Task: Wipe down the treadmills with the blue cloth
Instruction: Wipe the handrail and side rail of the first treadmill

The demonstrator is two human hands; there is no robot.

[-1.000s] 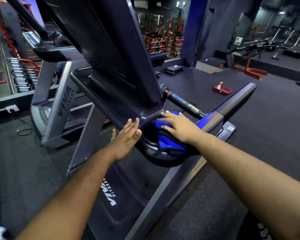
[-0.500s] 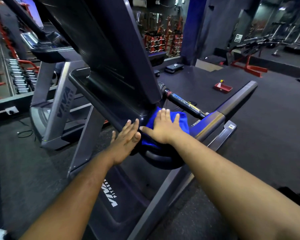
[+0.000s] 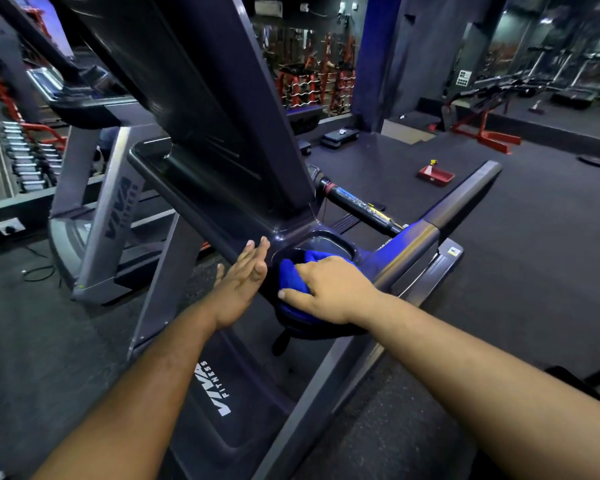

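Gym floor (image 3: 499, 271) behind, my right hand (image 3: 329, 292) grips the blue cloth (image 3: 293, 277) inside the treadmill (image 3: 194, 109) cup holder (image 3: 326, 242), left hand (image 3: 243, 282) flat beside.

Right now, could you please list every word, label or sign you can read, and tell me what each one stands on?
"VIVA FITNESS": white, on the near treadmill's dark lower cover.
"VIVA": dark letters on the next treadmill's grey upright; the smaller word beside it is too blurred to read.
Yellow sticker on the grey side rail: too small.
White wall sign far back: unreadable.
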